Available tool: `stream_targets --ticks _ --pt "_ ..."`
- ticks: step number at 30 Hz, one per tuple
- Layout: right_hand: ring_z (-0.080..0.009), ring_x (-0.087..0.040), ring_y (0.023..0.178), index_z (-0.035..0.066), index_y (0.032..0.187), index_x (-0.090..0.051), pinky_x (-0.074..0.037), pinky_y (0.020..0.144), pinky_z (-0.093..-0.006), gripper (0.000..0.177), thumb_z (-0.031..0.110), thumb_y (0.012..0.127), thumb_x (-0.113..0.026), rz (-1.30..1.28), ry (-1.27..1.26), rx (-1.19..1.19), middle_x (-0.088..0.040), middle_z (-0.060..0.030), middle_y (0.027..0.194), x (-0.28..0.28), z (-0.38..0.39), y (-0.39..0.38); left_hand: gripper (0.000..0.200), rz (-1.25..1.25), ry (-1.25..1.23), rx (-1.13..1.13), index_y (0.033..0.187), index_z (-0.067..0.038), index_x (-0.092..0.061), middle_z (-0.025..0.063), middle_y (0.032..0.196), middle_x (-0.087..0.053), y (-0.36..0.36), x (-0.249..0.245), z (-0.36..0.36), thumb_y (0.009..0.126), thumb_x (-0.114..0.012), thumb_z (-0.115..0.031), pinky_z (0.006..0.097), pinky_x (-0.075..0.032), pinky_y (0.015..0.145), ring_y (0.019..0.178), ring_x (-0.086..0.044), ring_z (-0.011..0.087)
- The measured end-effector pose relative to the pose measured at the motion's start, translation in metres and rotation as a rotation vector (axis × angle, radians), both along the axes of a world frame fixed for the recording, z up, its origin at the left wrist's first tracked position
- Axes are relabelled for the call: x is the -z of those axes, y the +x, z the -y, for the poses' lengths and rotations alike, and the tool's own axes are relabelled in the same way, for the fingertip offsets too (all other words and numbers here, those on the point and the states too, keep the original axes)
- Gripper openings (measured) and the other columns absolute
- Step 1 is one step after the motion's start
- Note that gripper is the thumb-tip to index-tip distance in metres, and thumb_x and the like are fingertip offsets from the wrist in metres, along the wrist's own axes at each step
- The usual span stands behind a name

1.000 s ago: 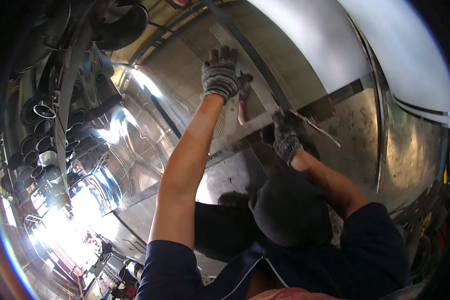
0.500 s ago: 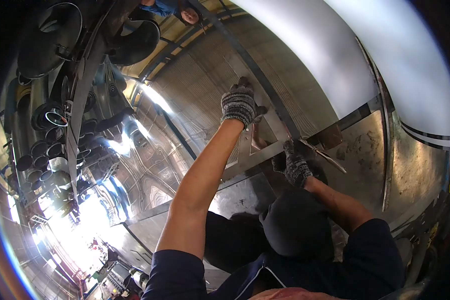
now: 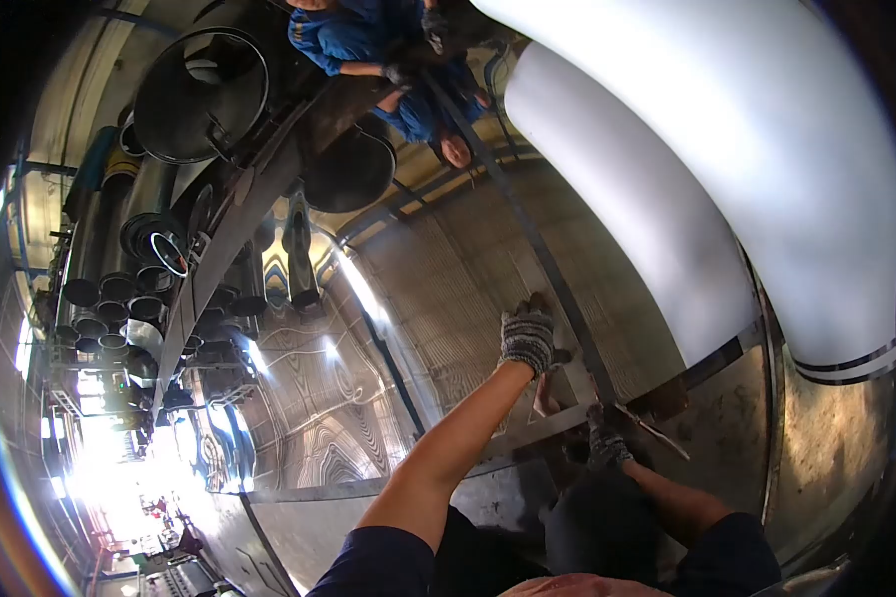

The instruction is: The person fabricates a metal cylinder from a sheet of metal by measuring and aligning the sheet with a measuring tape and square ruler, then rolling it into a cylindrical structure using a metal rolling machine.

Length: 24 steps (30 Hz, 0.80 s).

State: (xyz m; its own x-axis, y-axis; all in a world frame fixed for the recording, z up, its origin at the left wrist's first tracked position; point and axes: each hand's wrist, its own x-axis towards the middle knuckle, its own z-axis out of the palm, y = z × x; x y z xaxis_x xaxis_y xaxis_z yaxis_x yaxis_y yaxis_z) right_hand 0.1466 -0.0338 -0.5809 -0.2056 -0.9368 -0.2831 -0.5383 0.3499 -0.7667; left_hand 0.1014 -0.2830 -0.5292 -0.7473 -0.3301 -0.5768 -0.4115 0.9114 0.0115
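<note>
A patterned grey-and-white glove covers my left hand (image 3: pixel 530 340), which rests on a mirror-like metal sheet (image 3: pixel 448 269) with its thumb out to the side. Nearer my body, my right hand (image 3: pixel 605 440), in the same kind of glove, is closed at the sheet's near edge. What its fingers hold is hidden. Beside it a thin metal tool with long arms (image 3: pixel 655 432) points down to the right; whether my hand touches it is unclear. The sheet reflects my left hand and the roof.
Across the sheet a co-worker in blue (image 3: pixel 353 35) has gloved hands near its far edge. Large curved white sheets (image 3: pixel 757 149) stand at the right. Round metal tubes (image 3: pixel 110 289) are stacked at the left. A metal strip (image 3: pixel 174 348) runs along the sheet's far side.
The view has shifted, so my hands and the sheet appear lower and further right. More of the co-worker now shows at the top. Both my hands keep about the same places on the sheet.
</note>
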Motion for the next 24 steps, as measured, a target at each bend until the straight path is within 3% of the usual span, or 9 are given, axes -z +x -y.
stream_targets --ticks 2,5,7,8,10,12,14,19,24 --pt "-0.0262 -0.067 0.091 -0.001 0.116 -0.062 -0.052 0.088 -0.0324 0.033 0.026 0.098 -0.054 -0.237 -0.122 -0.363 -0.07 -0.0155 0.105 -0.028 0.008 -0.018 0.117 0.014 0.0 -0.02 0.149 0.002 -0.036 0.0172 0.156 -0.034 0.001 -0.002 0.001 0.064 -0.078 -0.067 0.0499 -0.036 0.109 0.14 -0.04 0.0322" --pt "-0.027 -0.067 0.094 -0.003 0.114 -0.064 -0.051 0.092 -0.0312 0.032 0.023 0.097 -0.054 -1.174 -0.495 -0.907 -0.07 -0.0168 0.107 -0.077 0.036 -0.068 0.114 -0.023 0.003 0.004 0.147 0.003 -0.039 0.0178 0.155 -0.036 0.007 0.006 0.002 0.064 -0.078 -0.066 0.0495 -0.036 0.109 0.139 -0.04 0.0309" --pt "-0.0275 -0.067 0.095 -0.004 0.113 -0.064 -0.05 0.094 -0.0304 0.031 0.02 0.097 -0.054 -1.729 -0.659 -0.865 -0.07 -0.0178 0.108 -0.104 0.071 -0.119 0.116 0.059 -0.004 0.027 0.147 0.002 -0.04 0.0183 0.153 -0.039 0.003 0.008 0.0 0.063 -0.077 -0.068 0.0451 -0.034 0.112 0.14 -0.039 0.0304" --pt "-0.0293 -0.067 0.097 -0.002 0.116 -0.063 -0.051 0.093 -0.033 0.031 0.021 0.098 -0.054 -1.515 -0.581 -0.538 -0.069 -0.0181 0.11 -0.099 0.091 -0.146 0.116 -0.034 -0.024 0.036 0.146 0.002 -0.04 0.0184 0.153 -0.039 0.003 0.016 0.004 0.063 -0.077 -0.07 0.0431 -0.033 0.114 0.141 -0.038 0.0313" --pt "-0.0331 -0.066 0.1 0.001 0.122 -0.061 -0.053 0.091 -0.0382 0.032 0.023 0.1 -0.053 -0.985 -0.722 0.306 -0.068 -0.0186 0.114 -0.075 0.14 -0.2 0.119 -0.19 -0.007 0.016 0.147 0.002 -0.039 0.0193 0.153 -0.039 0.016 0.041 0.008 0.062 -0.076 -0.072 0.0404 -0.031 0.116 0.143 -0.036 0.0329" --pt "-0.0369 -0.066 0.103 0.005 0.128 -0.059 -0.056 0.089 -0.0434 0.033 0.025 0.102 -0.053 -0.885 -0.912 0.835 -0.066 -0.0192 0.118 -0.06 0.189 -0.234 0.124 -0.238 0.001 0.01 0.149 0.003 -0.035 0.022 0.151 -0.04 0.024 0.06 0.009 0.06 -0.077 -0.072 0.0404 -0.032 0.116 0.141 -0.038 0.0346" --pt "-0.0354 -0.066 0.102 0.005 0.127 -0.059 -0.055 0.089 -0.0425 0.036 0.029 0.102 -0.051 -0.752 -0.829 0.799 -0.067 -0.0187 0.118 -0.085 0.214 -0.254 0.126 -0.214 -0.002 0.048 0.15 0.004 -0.032 0.024 0.15 -0.041 0.014 0.038 0.004 0.059 -0.078 -0.071 0.0413 -0.034 0.115 0.139 -0.041 0.0354" --pt "-0.0282 -0.067 0.102 0.005 0.126 -0.062 -0.052 0.091 -0.038 0.053 0.047 0.1 -0.044 0.529 -0.639 0.608 -0.069 -0.0158 0.116 -0.133 0.223 -0.249 0.131 -0.176 0.011 0.051 0.149 0.007 -0.028 0.0296 0.142 -0.048 0.011 0.023 0.006 0.056 -0.083 -0.066 0.041 -0.044 0.107 0.13 -0.051 0.0369" --pt "-0.021 -0.067 0.102 0.004 0.125 -0.064 -0.049 0.092 -0.0334 0.072 0.065 0.098 -0.036 0.935 -0.476 0.657 -0.071 -0.0129 0.113 -0.109 0.199 -0.241 0.13 -0.133 0.046 -0.022 0.149 0.007 -0.028 0.0287 0.142 -0.048 0.008 0.027 0.008 0.058 -0.083 -0.066 0.0419 -0.045 0.105 0.13 -0.052 0.0365"
